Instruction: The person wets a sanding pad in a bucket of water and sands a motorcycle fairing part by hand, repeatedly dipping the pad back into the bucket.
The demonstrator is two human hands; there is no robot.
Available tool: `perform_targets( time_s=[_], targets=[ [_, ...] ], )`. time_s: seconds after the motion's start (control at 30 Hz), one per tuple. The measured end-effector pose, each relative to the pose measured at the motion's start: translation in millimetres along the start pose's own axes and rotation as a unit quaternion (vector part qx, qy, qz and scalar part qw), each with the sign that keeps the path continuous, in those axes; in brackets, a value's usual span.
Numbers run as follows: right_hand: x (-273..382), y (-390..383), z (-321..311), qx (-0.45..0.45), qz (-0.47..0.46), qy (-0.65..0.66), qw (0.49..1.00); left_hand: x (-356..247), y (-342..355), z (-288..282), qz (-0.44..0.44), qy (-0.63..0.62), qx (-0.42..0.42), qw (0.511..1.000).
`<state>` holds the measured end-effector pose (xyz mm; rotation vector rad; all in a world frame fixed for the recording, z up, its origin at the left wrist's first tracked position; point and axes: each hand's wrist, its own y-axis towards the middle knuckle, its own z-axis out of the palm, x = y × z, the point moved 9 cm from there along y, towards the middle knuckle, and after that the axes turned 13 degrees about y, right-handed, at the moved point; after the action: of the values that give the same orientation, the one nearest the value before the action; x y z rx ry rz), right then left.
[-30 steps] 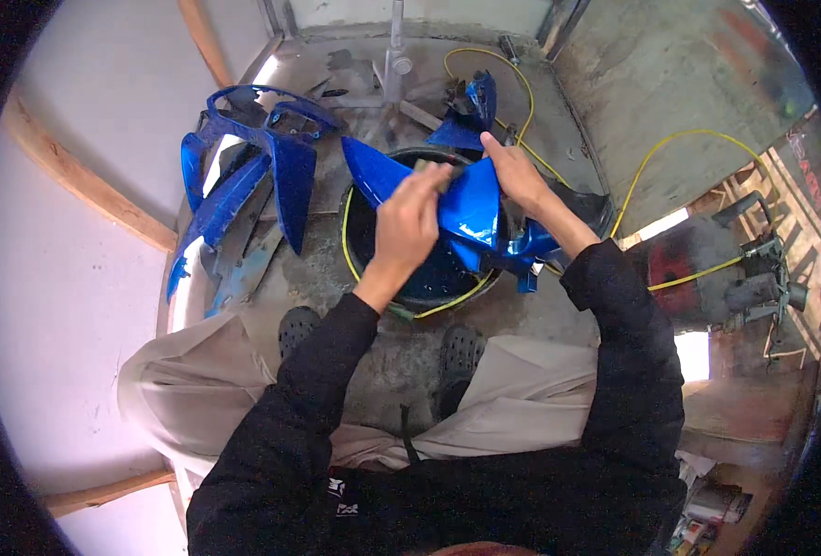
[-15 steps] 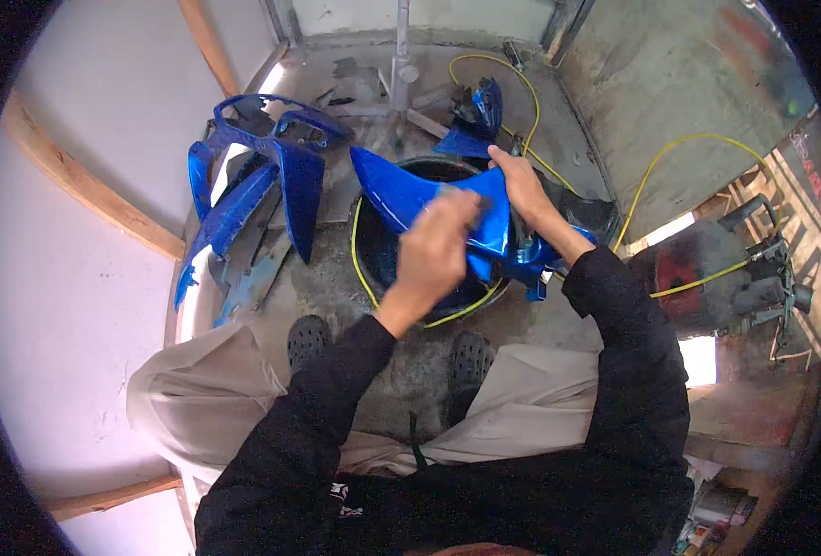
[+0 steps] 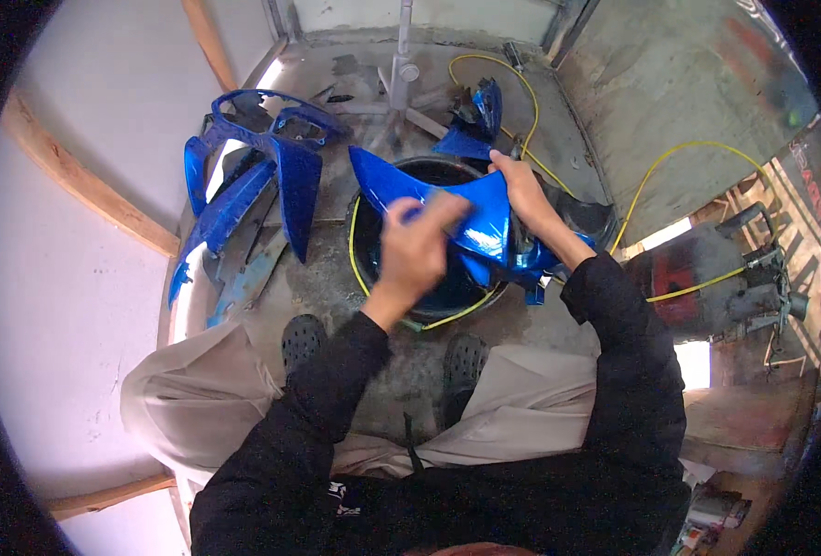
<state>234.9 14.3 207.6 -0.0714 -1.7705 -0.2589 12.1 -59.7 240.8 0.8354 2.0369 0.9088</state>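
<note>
Pale wall panels (image 3: 86, 296) with curved wooden battens (image 3: 95, 190) rise at the left, and a scuffed grey floor (image 3: 332, 246) runs back to a metal stand (image 3: 404, 69). Over a round black tub (image 3: 378, 264), near the middle of the floor, a glossy blue panel (image 3: 489, 204) is held tilted, its pointed end toward the upper left. The right hand (image 3: 524, 193) grasps the panel's upper right corner, thumb along the edge, just as it did half a second ago. The left hand (image 3: 414, 252) is what has changed: it has slid back to the left across the blue face, where half a second ago it reached further toward the right hand. Motion blurs its fingers (a small greenish pad showed under them in the earliest view), so I cannot tell whether they are closed on anything now. The panel has hardly shifted over the tub since the last view. A larger blue fairing (image 3: 301, 190) lies to the left, and a smaller blue-and-black piece (image 3: 466, 145) sits just beyond the tub, with a yellow hose (image 3: 534, 111) looping beside it, both unmoved.
</note>
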Motion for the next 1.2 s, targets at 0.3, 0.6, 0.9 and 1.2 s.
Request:
perform_targets(
  time_s=[0.3, 0.6, 0.9, 1.2],
  targets=[
    [-9, 3, -8, 0.016, -0.074, -0.016, 0.997, -35, -14, 16, 0.022, -0.079, 0.02, 0.996],
    [-27, 8, -28, 0.0, -0.017, -0.073, 0.997, -33, -21, 27, 0.007, -0.085, 0.059, 0.995],
    [-34, 2, -18, -0.022, 0.077, 0.059, 0.995, 31, 1, 22, -0.115, 0.001, 0.057, 0.992],
    [-17, 10, 14, -0.036, 0.055, 0.131, 0.989, 9, 13, -11, -0.046, -0.067, 0.043, 0.996]
  ],
)
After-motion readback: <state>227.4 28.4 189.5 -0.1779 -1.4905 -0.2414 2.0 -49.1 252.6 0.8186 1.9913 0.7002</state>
